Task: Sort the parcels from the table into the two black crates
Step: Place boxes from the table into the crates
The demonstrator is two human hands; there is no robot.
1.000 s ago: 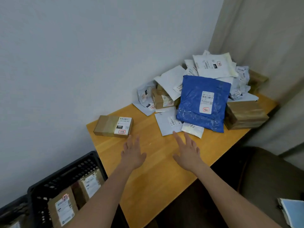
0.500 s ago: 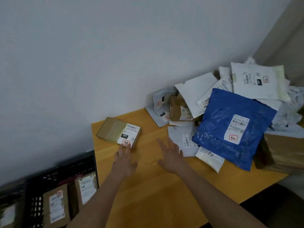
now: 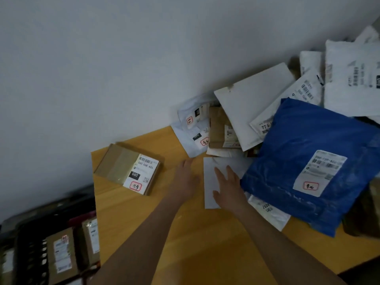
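Both hands are flat and hold nothing. Right hand (image 3: 227, 188) rests on a white envelope (image 3: 209, 182). Left hand (image 3: 185, 179) hovers over the tabletop (image 3: 205, 243).

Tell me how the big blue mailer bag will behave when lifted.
The blue mailer bag looks wrinkled and puffy, so it will probably flop and sag. Its glossy plastic may be slippery. It overlaps the white envelope under the right hand, so lifting could drag that.

The cardboard box (image 3: 128, 168) label reads "060 06B A05" and "060"; a white mailer (image 3: 287, 103) shows "77-6".
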